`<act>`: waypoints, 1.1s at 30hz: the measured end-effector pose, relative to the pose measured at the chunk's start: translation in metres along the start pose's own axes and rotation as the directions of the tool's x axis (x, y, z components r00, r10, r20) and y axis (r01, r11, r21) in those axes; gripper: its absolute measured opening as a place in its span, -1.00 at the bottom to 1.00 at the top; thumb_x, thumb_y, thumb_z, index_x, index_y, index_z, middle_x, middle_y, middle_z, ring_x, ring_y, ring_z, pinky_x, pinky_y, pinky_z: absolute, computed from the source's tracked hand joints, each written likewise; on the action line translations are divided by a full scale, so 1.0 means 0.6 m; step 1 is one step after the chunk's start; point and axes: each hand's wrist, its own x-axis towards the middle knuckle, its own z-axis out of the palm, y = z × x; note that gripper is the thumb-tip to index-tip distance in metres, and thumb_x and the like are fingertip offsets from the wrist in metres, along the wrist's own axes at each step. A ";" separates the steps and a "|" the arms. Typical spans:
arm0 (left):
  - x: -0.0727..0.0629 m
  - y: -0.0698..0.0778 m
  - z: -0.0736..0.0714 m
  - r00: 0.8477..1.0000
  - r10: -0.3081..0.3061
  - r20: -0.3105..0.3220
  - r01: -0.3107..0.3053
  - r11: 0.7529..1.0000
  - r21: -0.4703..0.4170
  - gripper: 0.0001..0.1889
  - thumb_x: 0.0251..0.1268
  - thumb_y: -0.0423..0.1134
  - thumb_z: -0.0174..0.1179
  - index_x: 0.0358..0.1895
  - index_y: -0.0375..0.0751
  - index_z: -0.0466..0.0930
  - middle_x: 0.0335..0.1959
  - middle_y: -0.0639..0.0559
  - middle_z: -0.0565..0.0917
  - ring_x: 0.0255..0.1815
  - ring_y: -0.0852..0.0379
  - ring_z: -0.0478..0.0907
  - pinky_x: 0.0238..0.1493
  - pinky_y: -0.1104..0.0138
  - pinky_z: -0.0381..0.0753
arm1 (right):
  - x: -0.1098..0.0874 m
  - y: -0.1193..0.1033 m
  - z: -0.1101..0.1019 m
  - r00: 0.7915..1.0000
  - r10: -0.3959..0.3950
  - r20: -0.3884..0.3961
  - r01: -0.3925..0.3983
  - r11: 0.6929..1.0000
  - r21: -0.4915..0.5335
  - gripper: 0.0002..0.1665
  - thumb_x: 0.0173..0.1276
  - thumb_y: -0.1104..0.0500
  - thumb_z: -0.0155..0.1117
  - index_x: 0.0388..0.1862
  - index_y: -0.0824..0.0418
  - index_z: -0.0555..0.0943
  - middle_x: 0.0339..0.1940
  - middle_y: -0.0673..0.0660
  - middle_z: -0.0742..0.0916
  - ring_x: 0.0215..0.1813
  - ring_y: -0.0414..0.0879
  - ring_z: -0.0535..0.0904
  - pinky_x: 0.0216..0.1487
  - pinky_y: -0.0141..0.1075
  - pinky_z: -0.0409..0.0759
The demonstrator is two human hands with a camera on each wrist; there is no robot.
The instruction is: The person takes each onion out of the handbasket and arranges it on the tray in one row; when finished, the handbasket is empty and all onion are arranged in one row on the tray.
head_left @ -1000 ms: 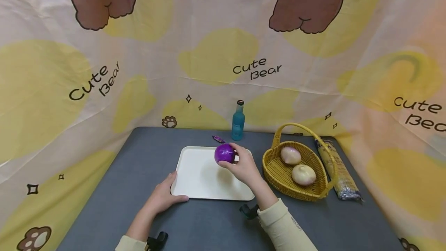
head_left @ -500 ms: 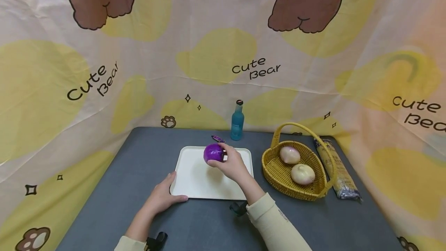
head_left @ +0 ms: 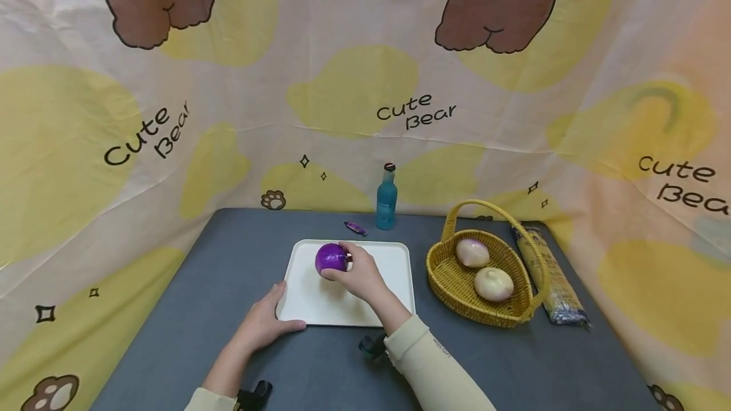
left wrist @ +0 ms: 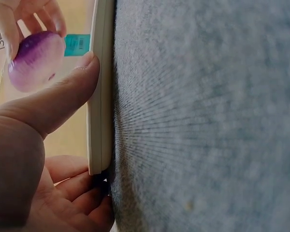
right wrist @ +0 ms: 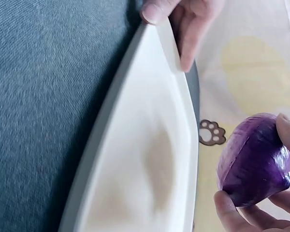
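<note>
A purple onion [head_left: 330, 260] is gripped in my right hand [head_left: 361, 274], above the left half of a white rectangular tray [head_left: 308, 303]. In the right wrist view the thumb and fingertips surround the onion [right wrist: 256, 164], which hangs clear of the tray, and a soft shadow lies on the tray floor. My left hand [head_left: 264, 319] holds the tray's near left corner. Its thumb [left wrist: 72, 89] lies along the front rim, while the other fingers rest against the left side in the left wrist view.
To the right stands a yellow wicker basket [head_left: 451, 290] with two pale onions [head_left: 493, 284] in it. Beyond the basket lies a long clear packet [head_left: 551, 278]. A blue bottle [head_left: 386, 202] and a small purple wrapped piece [head_left: 356, 228] are behind the tray on the grey table [head_left: 240, 259].
My right hand has carried the purple onion leftward over the tray and slightly lower. The left hand keeps its hold at the corner, and the tray stays in place.
</note>
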 end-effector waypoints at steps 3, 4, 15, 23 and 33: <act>0.000 -0.006 0.000 1.000 0.001 0.001 -0.001 1.000 -0.003 0.24 -0.03 0.21 0.53 0.59 -0.39 0.02 0.58 -0.40 0.11 0.60 -0.40 0.01 0.48 -0.26 0.16 | 0.005 -0.003 0.014 1.000 0.001 0.008 -0.001 1.000 -0.001 -0.02 0.18 -0.16 0.55 0.48 0.20 0.40 0.31 0.19 0.63 0.22 0.09 0.61 0.14 -0.06 0.68; -0.001 -0.007 -0.001 1.000 0.004 -0.001 -0.004 1.000 -0.003 0.24 -0.03 0.21 0.53 0.58 -0.39 0.03 0.58 -0.41 0.11 0.59 -0.41 0.02 0.48 -0.26 0.16 | 0.007 -0.003 0.018 1.000 0.003 0.010 -0.003 1.000 -0.003 -0.03 0.19 -0.16 0.55 0.48 0.19 0.41 0.31 0.19 0.63 0.22 0.08 0.61 0.15 -0.06 0.68; 0.000 -0.010 0.000 1.000 0.022 -0.015 -0.021 1.000 0.014 0.23 -0.04 0.22 0.53 0.58 -0.40 0.06 0.57 -0.42 0.14 0.58 -0.42 0.03 0.45 -0.28 0.19 | 0.021 -0.006 0.056 0.999 0.030 0.019 -0.029 0.999 -0.046 -0.04 0.17 -0.18 0.56 0.47 0.15 0.43 0.34 0.19 0.61 0.32 0.10 0.56 0.26 0.00 0.61; 0.002 -0.011 0.000 1.000 0.014 -0.004 -0.014 1.000 0.008 0.23 -0.03 0.22 0.52 0.58 -0.40 0.05 0.57 -0.42 0.13 0.59 -0.42 0.01 0.46 -0.28 0.19 | 0.031 0.001 0.077 0.997 0.070 0.022 -0.067 0.993 -0.093 -0.04 0.13 -0.14 0.60 0.45 0.14 0.45 0.33 0.21 0.60 0.35 0.11 0.52 0.32 0.03 0.55; 0.003 -0.002 0.000 1.000 0.025 -0.004 -0.025 0.999 0.026 0.22 -0.03 0.22 0.52 0.57 -0.41 0.07 0.56 -0.44 0.15 0.57 -0.43 0.06 0.43 -0.29 0.22 | 0.042 0.014 0.095 0.999 0.044 0.020 -0.041 0.988 -0.151 -0.05 0.15 -0.19 0.56 0.47 0.09 0.43 0.30 0.20 0.59 0.31 0.06 0.53 0.33 -0.05 0.55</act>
